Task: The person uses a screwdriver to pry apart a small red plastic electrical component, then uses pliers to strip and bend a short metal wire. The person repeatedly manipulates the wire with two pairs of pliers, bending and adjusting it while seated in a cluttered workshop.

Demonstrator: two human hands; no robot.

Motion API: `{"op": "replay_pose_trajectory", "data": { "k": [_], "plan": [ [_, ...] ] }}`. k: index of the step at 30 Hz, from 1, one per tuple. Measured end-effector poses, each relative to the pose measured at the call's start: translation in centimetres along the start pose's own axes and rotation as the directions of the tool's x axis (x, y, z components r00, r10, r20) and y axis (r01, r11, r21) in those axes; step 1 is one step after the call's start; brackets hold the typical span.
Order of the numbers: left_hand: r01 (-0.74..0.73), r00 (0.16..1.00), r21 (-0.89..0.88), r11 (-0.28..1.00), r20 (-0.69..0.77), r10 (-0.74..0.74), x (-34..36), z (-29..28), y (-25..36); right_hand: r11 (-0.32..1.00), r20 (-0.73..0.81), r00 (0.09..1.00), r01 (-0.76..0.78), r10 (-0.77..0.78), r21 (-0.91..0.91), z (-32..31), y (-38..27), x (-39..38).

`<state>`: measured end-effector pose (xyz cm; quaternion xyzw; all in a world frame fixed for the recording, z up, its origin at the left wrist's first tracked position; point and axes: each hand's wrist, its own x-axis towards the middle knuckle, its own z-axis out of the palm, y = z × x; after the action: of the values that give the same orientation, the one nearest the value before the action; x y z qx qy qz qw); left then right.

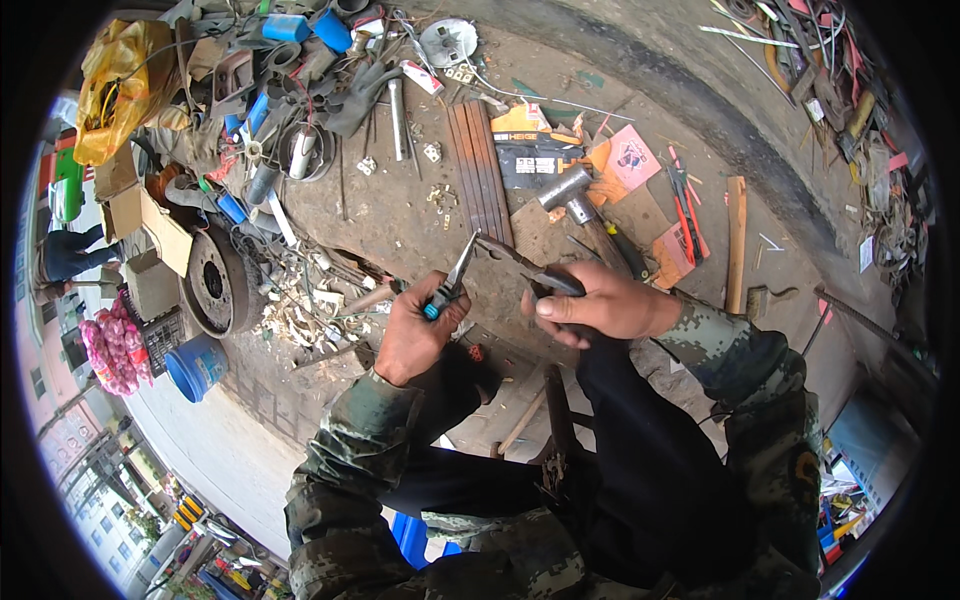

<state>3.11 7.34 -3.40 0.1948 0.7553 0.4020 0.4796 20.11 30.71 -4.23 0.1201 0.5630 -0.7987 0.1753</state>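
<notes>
My left hand [414,325] is closed around needle-nose pliers [460,268] with a black and teal grip, their slim metal jaws pointing up and away. In my right hand [610,300] is a pair of dark pliers [520,259], its head reaching left until the two tools' tips meet or nearly meet. Whatever lies between the tips is too small to make out. Just beyond my right hand, a steel hammer [574,196] lies on the work surface. Brown wooden strips [480,170] lie side by side past the tips.
Red-handled cutters [686,215] and a wooden slat [736,245] lie to the right. Far left are a heavy wheel [213,282], a blue bucket [198,366] and a yellow plastic bag [118,90]. Scrap and tools crowd the back left. A brush [758,301] sits right.
</notes>
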Motion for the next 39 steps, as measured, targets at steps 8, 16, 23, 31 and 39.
{"op": "replay_pose_trajectory", "data": {
  "k": [8, 16, 23, 31, 39],
  "plan": [
    [-0.03, 1.0, -0.007, 1.0, -0.005, 0.03, 0.7, -0.3, -1.7, 0.881, -0.171, 0.976, 0.041, -0.137, -0.471, -0.4, -1.3, -0.4],
    [0.056, 0.998, -0.208, 0.977, 0.002, -0.056, 0.5, -0.4, -0.9, 0.899, 0.111, 0.98, -0.194, 0.162, 0.394, -0.7, -0.3, 0.1],
    [-0.087, 0.996, 0.142, 0.986, 0.022, 0.085, 0.5, -0.6, -0.7, 0.954, -0.332, 0.908, 0.182, -0.256, -0.239, -1.4, -0.7, 2.1],
    [0.095, 0.983, -0.061, 0.994, 0.166, -0.084, 0.0, -0.1, -0.1, 0.955, -0.298, 0.908, 0.271, -0.296, -0.123, 0.2, -1.6, 4.6],
    [0.285, 0.942, -0.409, 0.867, 0.286, -0.175, -0.5, 0.5, 0.2, 0.949, -0.438, 0.841, 0.287, -0.316, -0.134, 1.4, -0.6, 5.1]
  ]
}}
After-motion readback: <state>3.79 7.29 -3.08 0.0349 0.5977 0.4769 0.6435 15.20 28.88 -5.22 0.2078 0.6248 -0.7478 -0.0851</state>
